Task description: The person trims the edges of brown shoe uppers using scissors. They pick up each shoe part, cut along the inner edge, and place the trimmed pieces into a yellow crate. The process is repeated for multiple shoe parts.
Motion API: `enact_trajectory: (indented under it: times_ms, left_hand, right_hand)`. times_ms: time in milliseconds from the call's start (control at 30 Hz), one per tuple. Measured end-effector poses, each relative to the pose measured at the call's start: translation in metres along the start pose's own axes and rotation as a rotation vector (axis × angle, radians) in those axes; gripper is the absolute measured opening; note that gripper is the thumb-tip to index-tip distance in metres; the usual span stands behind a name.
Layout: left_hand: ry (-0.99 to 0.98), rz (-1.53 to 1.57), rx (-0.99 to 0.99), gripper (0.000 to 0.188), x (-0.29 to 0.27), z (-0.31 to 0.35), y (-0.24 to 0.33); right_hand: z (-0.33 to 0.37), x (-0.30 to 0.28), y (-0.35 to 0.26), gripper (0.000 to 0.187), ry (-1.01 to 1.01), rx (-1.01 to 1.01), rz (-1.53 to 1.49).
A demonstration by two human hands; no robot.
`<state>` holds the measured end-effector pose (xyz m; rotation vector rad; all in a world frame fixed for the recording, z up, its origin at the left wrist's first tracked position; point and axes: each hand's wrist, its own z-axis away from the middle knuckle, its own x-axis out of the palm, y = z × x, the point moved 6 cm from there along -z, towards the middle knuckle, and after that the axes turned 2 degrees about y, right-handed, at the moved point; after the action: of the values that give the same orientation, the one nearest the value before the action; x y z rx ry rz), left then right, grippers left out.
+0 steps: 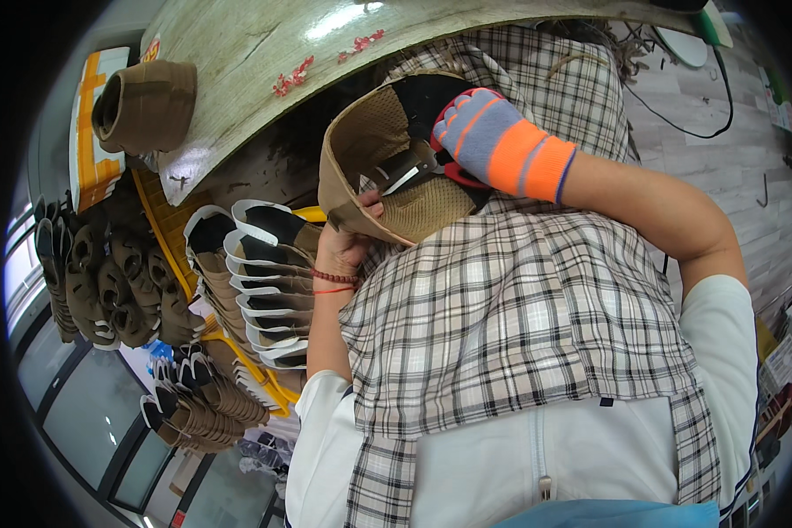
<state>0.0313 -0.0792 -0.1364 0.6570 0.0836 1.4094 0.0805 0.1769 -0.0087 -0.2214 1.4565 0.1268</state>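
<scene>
On my lap rests a tan shoe upper (pixel 345 165) with a mesh lining and a black patch inside, its opening turned toward me. My bare left hand (pixel 352 243) grips its lower left edge, the fingers reaching inside. My right hand (pixel 493 141), in a grey and orange knit glove, is closed around the red-handled scissors (pixel 404 180). The scissors' blades lie inside the upper, pointing toward my left fingers. Whether the blades touch the material, I cannot tell. A plaid apron (pixel 493 326) covers my lap beneath the upper.
Ahead stands a worktable (pixel 246 53) with small red scraps and a brown stack of uppers (pixel 154 106) on it. At left, a yellow rack (pixel 163 233) stands beside stacked white-edged uppers (pixel 273 282) and more brown uppers (pixel 119 282). A black cable (pixel 722 114) runs at the right.
</scene>
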Motion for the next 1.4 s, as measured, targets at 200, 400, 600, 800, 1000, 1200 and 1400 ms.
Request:
enact_trajectory:
  times_ms: [200, 400, 600, 800, 1000, 1200, 1400]
  left_hand:
    - [0.006, -0.026, -0.03, 0.031, 0.006, 0.0, 0.004]
    - [0.002, 0.041, -0.003, 0.03, 0.008, -0.002, 0.006]
    - [-0.005, 0.015, -0.037, 0.03, 0.007, -0.004, 0.004]
    - [-0.019, 0.133, -0.087, 0.03, 0.003, -0.008, 0.004]
    - [0.001, 0.026, -0.033, 0.028, 0.001, -0.008, 0.003]
    - [0.018, 0.085, -0.072, 0.026, -0.001, -0.011, 0.002]
    - [0.017, 0.084, -0.068, 0.025, 0.0, -0.007, 0.004]
  right_hand:
    - [0.007, 0.005, 0.006, 0.024, 0.007, -0.006, -0.02]
    - [0.008, 0.001, 0.008, 0.026, 0.038, 0.023, -0.067]
    - [0.018, 0.003, 0.013, 0.025, 0.009, 0.042, -0.055]
    - [0.004, 0.005, 0.006, 0.017, 0.062, -0.01, -0.043]
    - [-0.004, 0.002, 0.003, 0.015, 0.014, -0.033, 0.03]
    - [0.001, 0.002, 0.007, 0.017, 0.111, -0.047, -0.053]
    - [-0.008, 0.009, 0.005, 0.019, -0.034, -0.046, 0.009]
